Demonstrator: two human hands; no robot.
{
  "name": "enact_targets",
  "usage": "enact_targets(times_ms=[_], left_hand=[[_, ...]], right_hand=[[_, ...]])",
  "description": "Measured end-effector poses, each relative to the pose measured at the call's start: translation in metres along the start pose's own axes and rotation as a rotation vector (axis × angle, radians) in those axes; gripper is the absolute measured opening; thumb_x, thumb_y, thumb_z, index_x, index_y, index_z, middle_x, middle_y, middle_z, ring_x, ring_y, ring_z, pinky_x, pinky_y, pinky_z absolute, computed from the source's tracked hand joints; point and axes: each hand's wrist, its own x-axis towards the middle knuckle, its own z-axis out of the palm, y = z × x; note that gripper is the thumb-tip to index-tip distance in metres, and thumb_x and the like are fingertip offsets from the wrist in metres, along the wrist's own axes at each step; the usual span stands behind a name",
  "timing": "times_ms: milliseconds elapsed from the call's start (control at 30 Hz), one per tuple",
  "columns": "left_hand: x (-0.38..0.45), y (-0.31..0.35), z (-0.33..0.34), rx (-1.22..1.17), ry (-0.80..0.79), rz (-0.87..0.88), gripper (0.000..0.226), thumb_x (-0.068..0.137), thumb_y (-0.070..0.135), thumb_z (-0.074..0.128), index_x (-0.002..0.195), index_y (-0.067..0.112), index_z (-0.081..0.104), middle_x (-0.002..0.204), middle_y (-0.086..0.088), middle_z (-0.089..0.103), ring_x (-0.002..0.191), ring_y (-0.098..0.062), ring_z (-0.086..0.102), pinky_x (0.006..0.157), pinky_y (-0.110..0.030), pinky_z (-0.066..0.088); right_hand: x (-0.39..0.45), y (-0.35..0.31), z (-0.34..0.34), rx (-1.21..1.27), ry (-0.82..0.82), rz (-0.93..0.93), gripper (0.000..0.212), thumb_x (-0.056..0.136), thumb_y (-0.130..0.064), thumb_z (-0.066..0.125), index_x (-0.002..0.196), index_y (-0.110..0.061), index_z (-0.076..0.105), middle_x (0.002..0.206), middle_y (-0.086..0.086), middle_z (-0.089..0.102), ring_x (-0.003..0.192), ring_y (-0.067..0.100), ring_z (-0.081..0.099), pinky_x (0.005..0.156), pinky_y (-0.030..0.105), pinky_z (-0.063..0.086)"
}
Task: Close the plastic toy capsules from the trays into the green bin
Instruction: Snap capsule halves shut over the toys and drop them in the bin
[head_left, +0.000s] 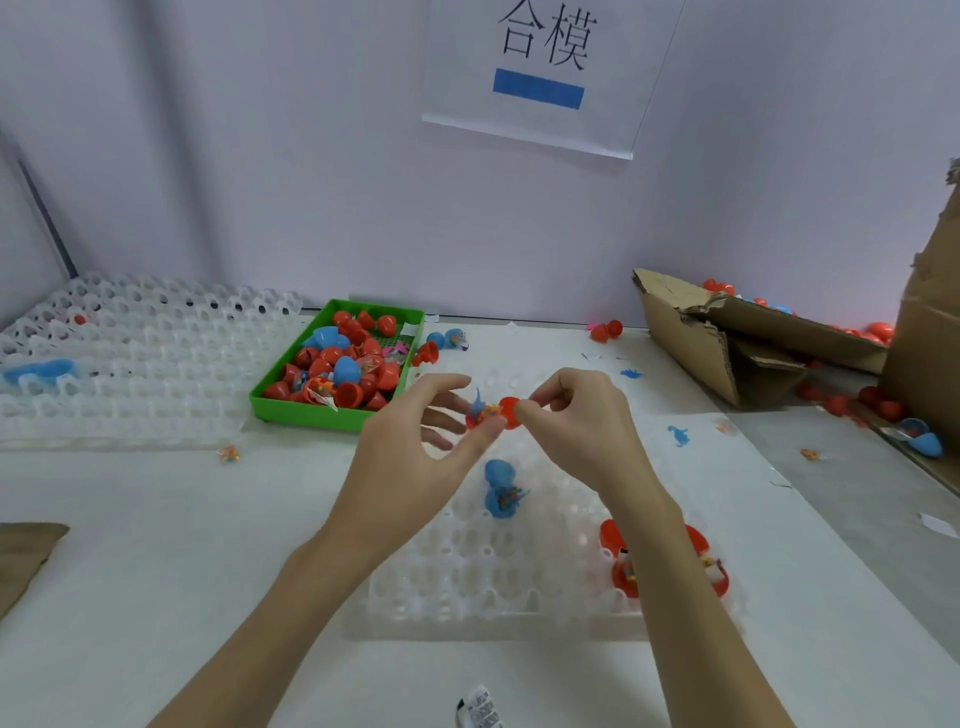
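Above the clear plastic tray (467, 587) in front of me, my left hand (415, 441) pinches the filled half of an open red capsule (508, 410) with a small blue toy sticking out. My right hand (576, 421) pinches the capsule's other red half from the right. An open blue capsule (500, 488) with toy bits sits in the tray below my hands. Open red capsules (670, 566) sit at the tray's right edge, partly behind my right forearm. The green bin (291, 405) at the left middle holds several red and blue capsules.
A stack of empty clear trays (130, 364) lies at the far left with a blue piece on it. Torn cardboard boxes (753, 343) with loose capsules stand at the right. Small toy pieces and loose capsules (605, 330) lie scattered on the white table.
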Motion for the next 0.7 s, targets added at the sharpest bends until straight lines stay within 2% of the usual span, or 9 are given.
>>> enact_targets(times_ms=[133, 267, 333, 400, 533, 600, 700], left_hand=[[0.000, -0.001, 0.004, -0.097, 0.043, -0.030, 0.021, 0.088, 0.017, 0.082, 0.108, 0.017, 0.074, 0.097, 0.009, 0.077, 0.091, -0.004, 0.074, 0.082, -0.017, 0.058], [0.007, -0.005, -0.008, -0.255, 0.082, -0.133, 0.016, 0.087, 0.017, 0.082, 0.102, 0.018, 0.078, 0.095, 0.005, 0.079, 0.090, -0.009, 0.076, 0.083, -0.018, 0.059], [0.014, -0.010, -0.020, -0.364, 0.165, -0.214, 0.014, 0.087, 0.016, 0.081, 0.101, 0.017, 0.079, 0.094, 0.000, 0.080, 0.089, -0.013, 0.076, 0.082, -0.022, 0.059], [0.022, -0.016, -0.035, -0.504, 0.292, -0.298, 0.012, 0.089, 0.010, 0.079, 0.100, 0.015, 0.078, 0.095, -0.002, 0.080, 0.087, -0.014, 0.075, 0.083, -0.024, 0.059], [0.030, -0.030, -0.058, -0.684, 0.489, -0.363, 0.011, 0.091, 0.002, 0.076, 0.101, 0.007, 0.074, 0.104, -0.009, 0.078, 0.087, -0.011, 0.076, 0.084, -0.019, 0.058], [0.031, -0.036, -0.062, -0.714, 0.525, -0.379, 0.011, 0.092, 0.002, 0.075, 0.101, 0.006, 0.074, 0.102, -0.008, 0.078, 0.086, -0.012, 0.076, 0.083, -0.018, 0.057], [0.033, -0.040, -0.063, -0.753, 0.533, -0.403, 0.013, 0.093, 0.003, 0.074, 0.106, 0.003, 0.075, 0.100, -0.005, 0.078, 0.089, -0.012, 0.076, 0.087, -0.022, 0.059]], right_hand=[[-0.006, 0.000, 0.007, 0.006, 0.023, -0.022, 0.015, 0.087, -0.034, 0.076, 0.083, -0.021, 0.069, 0.074, -0.012, 0.056, 0.069, 0.007, 0.049, 0.056, 0.016, 0.032], [-0.009, -0.001, 0.013, 0.128, 0.011, -0.067, 0.014, 0.099, -0.033, 0.064, 0.096, -0.021, 0.071, 0.086, -0.013, 0.066, 0.075, 0.004, 0.058, 0.057, 0.009, 0.038], [-0.013, -0.003, 0.017, 0.180, 0.006, -0.105, 0.014, 0.102, -0.030, 0.060, 0.104, -0.020, 0.070, 0.094, -0.012, 0.069, 0.081, 0.002, 0.062, 0.060, 0.007, 0.044], [-0.019, -0.008, 0.024, 0.192, -0.017, -0.187, 0.011, 0.102, -0.021, 0.061, 0.104, -0.019, 0.071, 0.097, -0.012, 0.070, 0.083, 0.002, 0.063, 0.067, 0.007, 0.046], [-0.031, -0.022, 0.047, 0.025, -0.239, -0.359, 0.016, 0.099, -0.013, 0.064, 0.100, -0.021, 0.078, 0.098, -0.010, 0.071, 0.083, 0.005, 0.063, 0.070, 0.009, 0.044], [-0.032, -0.030, 0.059, -0.098, -0.360, -0.414, 0.019, 0.100, -0.015, 0.063, 0.107, -0.021, 0.079, 0.102, -0.005, 0.071, 0.084, 0.007, 0.063, 0.077, 0.014, 0.048], [-0.022, -0.048, 0.074, -0.229, -0.416, -0.453, 0.022, 0.100, -0.019, 0.064, 0.118, -0.018, 0.077, 0.107, 0.003, 0.072, 0.088, 0.014, 0.062, 0.085, 0.025, 0.049]])
